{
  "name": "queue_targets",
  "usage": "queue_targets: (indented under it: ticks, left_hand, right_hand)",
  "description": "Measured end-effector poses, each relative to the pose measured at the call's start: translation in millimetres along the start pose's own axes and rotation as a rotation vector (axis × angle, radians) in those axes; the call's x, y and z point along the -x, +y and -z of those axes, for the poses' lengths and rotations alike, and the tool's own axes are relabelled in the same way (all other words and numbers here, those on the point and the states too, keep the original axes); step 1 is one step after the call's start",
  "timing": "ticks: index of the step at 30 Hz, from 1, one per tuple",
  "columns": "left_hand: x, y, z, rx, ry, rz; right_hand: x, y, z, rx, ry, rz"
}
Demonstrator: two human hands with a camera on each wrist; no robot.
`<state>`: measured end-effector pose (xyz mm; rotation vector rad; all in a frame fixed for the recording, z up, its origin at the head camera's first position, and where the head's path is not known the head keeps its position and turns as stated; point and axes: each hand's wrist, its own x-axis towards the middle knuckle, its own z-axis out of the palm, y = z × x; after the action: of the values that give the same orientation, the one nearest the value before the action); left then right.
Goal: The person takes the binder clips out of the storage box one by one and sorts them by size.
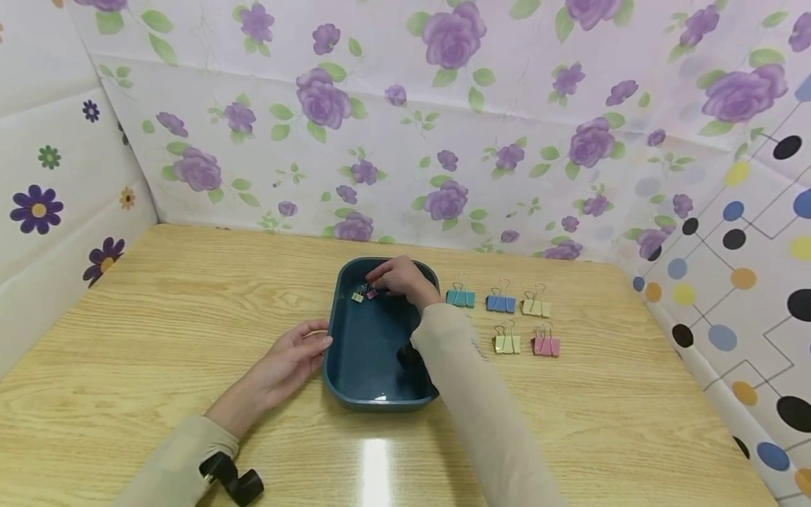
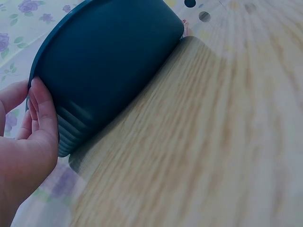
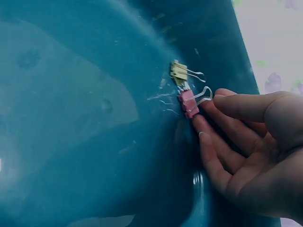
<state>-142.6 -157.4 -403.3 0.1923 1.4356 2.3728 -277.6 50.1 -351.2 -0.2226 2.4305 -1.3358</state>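
Observation:
A dark teal plastic basin [image 1: 380, 405] stands on the table. At its left rim rests my left hand [image 1: 294, 362], thumb and fingers fairly straight against the edge; the left wrist view shows these fingers [image 2: 45, 106] along the outer wall. Inside the basin's far end, my right hand [image 3: 251, 127] pinches at the wire handle of a small pink binder clip [image 3: 189, 104], thumb at the loop and fingers beneath. Touching that clip is a small yellow binder clip [image 3: 179, 71]. In the head view, something small and dark lies beside these clips, partly hidden.
Right of the basin, larger binder clips stand in two rows: teal [image 1: 460, 296], blue [image 1: 500, 303] and pale yellow [image 1: 536, 305] behind, yellow-green [image 1: 507, 342] and pink [image 1: 545, 343] in front. My right sleeve [image 1: 481, 401] crosses the basin's right rim. Patterned cloth [image 1: 393, 141] backs the table.

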Motion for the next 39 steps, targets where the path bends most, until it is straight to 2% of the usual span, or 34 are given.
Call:
queue_targets:
  ticks: [10, 16, 31, 39]
  left_hand:
    - [-0.9, 0.0, -2.4, -0.002, 0.003, 0.001]
    - [-1.6, 0.0, -2.9, -0.007, 0.013, 0.010]
    - [-2.3, -1.3, -0.5, -0.002, 0.011, -0.005]
    - [-1.1, -1.4, -0.5, 0.015, 0.007, -0.012]
  right_hand:
    - [-3.5, -1.1, -9.3, 0.076, 0.045, 0.012]
    - [-4.9, 0.9, -7.3, 0.100, 0.029, 0.005]
    - [-2.8, -2.3, 2.9, 0.038, 0.019, 0.008]
    - [3.7, -15.5, 15.1, -0.008, 0.021, 0.033]
